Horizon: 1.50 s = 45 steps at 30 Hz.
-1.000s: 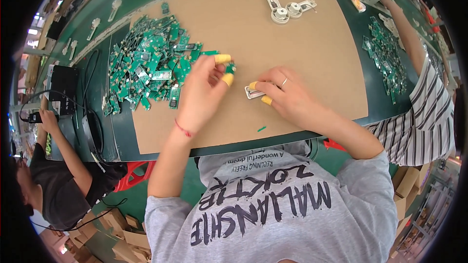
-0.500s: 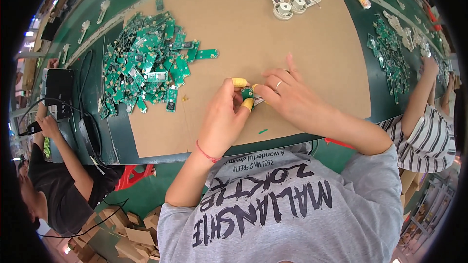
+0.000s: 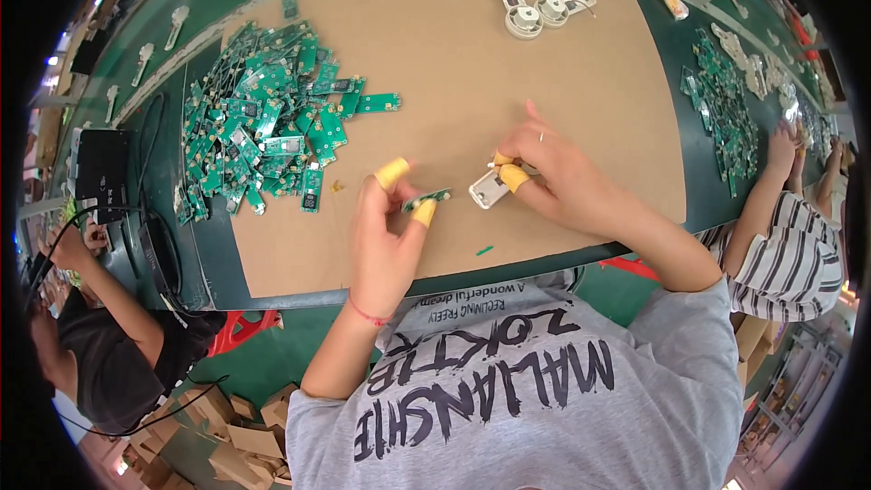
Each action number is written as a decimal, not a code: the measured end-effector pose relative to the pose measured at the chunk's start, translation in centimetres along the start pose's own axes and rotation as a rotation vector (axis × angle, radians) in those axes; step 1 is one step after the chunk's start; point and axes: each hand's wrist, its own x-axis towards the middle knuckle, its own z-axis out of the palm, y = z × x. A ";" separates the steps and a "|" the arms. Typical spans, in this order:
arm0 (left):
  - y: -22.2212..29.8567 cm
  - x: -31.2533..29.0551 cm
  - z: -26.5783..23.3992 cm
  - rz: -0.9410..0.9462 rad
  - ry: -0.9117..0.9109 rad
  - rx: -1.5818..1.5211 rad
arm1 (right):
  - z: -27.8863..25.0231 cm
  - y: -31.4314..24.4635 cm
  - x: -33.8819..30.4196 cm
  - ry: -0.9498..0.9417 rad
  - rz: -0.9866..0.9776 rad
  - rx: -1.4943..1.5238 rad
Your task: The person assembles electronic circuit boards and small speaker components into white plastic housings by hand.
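Note:
Between the thumb and index finger of my left hand (image 3: 386, 236) a small green circuit board (image 3: 432, 199) is pinched, tilted almost edge-on. My right hand (image 3: 558, 172) grips a narrow white plastic casing (image 3: 490, 189); its hollow end points at the board, and the rest is hidden under my fingers. A short gap separates board and casing. Yellow covers wrap the thumb and index fingertips of both hands. Below the casing, a thin green strip (image 3: 484, 250) lies on the brown board sheet (image 3: 435, 136).
A large heap of green circuit boards (image 3: 263, 118) spreads at the left. Two white handle-shaped casings with round heads (image 3: 523, 22) lie at the far right. More boards (image 3: 721, 118) are piled beyond the sheet's right edge. Co-workers sit on both sides, near a black box (image 3: 100, 168) at left.
My hands have drawn apart. The circuit board has moved left and turned edge-on in my left hand, and the white casing in my right hand now shows more.

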 end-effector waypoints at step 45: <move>2.4 2.0 1.2 0.868 0.240 0.353 | 0.4 -5.0 1.2 -0.093 0.378 1.352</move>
